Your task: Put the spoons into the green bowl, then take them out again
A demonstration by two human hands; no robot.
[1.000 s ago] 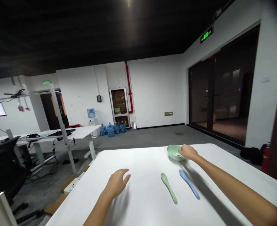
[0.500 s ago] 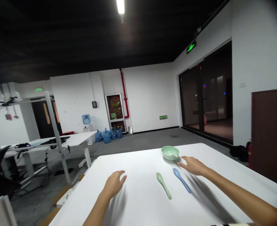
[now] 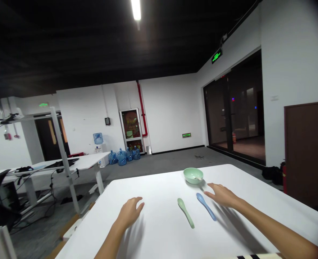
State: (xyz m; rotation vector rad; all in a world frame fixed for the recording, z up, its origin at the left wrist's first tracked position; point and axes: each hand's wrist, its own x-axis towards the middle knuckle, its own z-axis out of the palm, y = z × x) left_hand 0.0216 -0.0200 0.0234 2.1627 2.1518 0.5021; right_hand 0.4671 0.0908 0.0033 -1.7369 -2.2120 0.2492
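Observation:
A light green bowl [image 3: 191, 172] stands near the far edge of the white table [image 3: 159, 230]; something small and pale shows in it at the near right, its kind unclear. My right hand [image 3: 221, 194] hovers just right of and nearer than the bowl, apart from it, thumb and fingers spread with nothing between them. Below and left of that hand lies a blue spoon [image 3: 206, 207], and left of this a green spoon [image 3: 186, 213], both with handles toward me. Over the left part of the table is my left hand [image 3: 130, 212], fingers apart and holding nothing.
Another white table [image 3: 91, 161] with cables and dark items stands at the left, beside a metal frame post [image 3: 60, 144]. Several blue water bottles [image 3: 122, 157] are on the floor behind. A striped item [image 3: 252, 256] shows at the bottom edge.
My right hand has drawn slightly back from the bowl toward me. The view has shifted a little; my left hand, the bowl and both spoons stay in place on or over the table.

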